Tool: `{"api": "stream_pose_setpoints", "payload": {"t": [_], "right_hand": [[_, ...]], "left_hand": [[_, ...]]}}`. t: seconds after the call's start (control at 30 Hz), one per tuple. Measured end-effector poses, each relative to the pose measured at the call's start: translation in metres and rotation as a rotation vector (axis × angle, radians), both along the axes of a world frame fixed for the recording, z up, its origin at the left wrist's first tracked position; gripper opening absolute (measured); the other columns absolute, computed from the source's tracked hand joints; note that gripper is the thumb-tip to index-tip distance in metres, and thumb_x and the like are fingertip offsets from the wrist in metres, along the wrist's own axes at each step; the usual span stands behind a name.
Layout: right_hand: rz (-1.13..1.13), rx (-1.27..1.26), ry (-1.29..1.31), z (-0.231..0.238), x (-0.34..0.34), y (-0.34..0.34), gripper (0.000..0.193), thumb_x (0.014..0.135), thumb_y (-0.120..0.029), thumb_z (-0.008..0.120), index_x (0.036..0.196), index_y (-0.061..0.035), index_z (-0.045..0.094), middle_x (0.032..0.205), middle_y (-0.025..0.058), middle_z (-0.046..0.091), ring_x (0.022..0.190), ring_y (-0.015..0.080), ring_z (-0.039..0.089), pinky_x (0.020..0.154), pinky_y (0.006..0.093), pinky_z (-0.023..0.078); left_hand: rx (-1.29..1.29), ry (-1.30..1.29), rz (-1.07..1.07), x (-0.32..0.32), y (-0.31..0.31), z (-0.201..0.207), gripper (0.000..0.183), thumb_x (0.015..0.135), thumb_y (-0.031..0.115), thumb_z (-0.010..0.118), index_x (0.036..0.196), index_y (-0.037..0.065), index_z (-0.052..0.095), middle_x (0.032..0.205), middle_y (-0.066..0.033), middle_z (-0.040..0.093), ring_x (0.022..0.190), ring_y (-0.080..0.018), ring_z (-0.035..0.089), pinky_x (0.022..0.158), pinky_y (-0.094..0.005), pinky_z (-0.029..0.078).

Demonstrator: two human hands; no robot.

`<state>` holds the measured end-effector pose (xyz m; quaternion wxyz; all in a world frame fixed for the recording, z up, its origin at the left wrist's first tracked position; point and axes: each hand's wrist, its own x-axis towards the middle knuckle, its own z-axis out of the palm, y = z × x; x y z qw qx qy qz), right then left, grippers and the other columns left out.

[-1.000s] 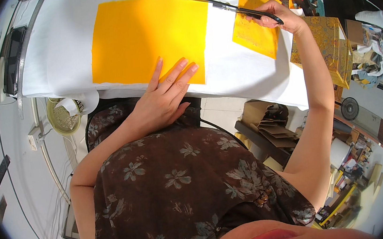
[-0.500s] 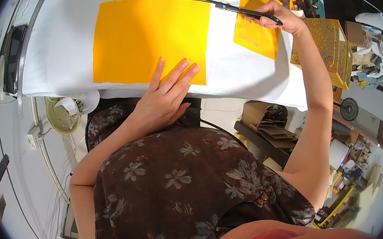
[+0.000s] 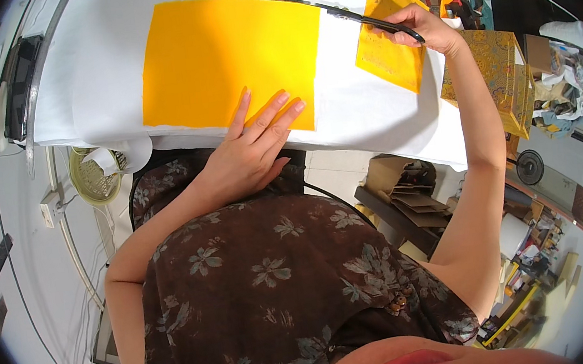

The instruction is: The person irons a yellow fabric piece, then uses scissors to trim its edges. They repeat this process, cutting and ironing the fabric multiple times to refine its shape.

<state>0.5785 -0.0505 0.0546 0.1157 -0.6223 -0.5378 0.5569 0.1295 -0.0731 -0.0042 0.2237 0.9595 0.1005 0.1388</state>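
A bright yellow-orange rectangular sheet [image 3: 220,57] lies flat on a white-covered table. On its near edge, right of the middle, rests my left hand [image 3: 253,147], its fingers spread and holding nothing. My right hand [image 3: 426,28] grips the handles of black-handled scissors [image 3: 375,21] beyond the sheet's far right corner. The long thin blades point left along the sheet's far edge. Beneath my right hand is a smaller yellow piece [image 3: 381,53] with dark smudges, partly covered by the hand and scissors.
White covering [image 3: 363,113] spreads around the sheet. A patterned golden box [image 3: 490,62] stands right of my right forearm. Below the table's left part is a green basket [image 3: 94,183] with white paper. Cardboard [image 3: 395,177] stands on the floor at the near right. A dark device [image 3: 22,87] sits far left.
The scissors' handle and my right hand have shifted very slightly left and nearer to me. My left hand keeps its place on the sheet.
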Motion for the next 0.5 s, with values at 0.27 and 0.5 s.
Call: {"api": "stream_pose_setpoints", "payload": {"t": [0.27, 0.5], "right_hand": [[0.0, -0.102, 0.024, 0.007, -0.015, 0.02, 0.074, 0.073, -0.052, 0.091, 0.123, 0.0, 0.074, 0.101, 0.0033, 0.075, 0.081, 0.0019, 0.065, 0.074, 0.012, 0.052], [0.0, -0.088, 0.053, 0.012, -0.03, 0.026, 0.077, 0.073, -0.055, 0.09, 0.123, 0.0015, 0.073, 0.088, -0.0001, 0.071, 0.079, -0.0005, 0.062, 0.068, 0.0097, 0.047]], "left_hand": [[-0.021, -0.015, -0.007, -0.001, 0.0, -0.001, 0.041, 0.091, 0.026, 0.07, 0.118, -0.004, 0.067, 0.161, -0.0127, 0.041, 0.155, -0.0313, 0.029, 0.125, -0.0641, 0.013], [-0.054, -0.033, -0.004, 0.0, 0.0, -0.002, 0.039, 0.09, 0.025, 0.07, 0.117, -0.004, 0.067, 0.162, -0.0125, 0.04, 0.155, -0.031, 0.028, 0.125, -0.0635, 0.013]]}}
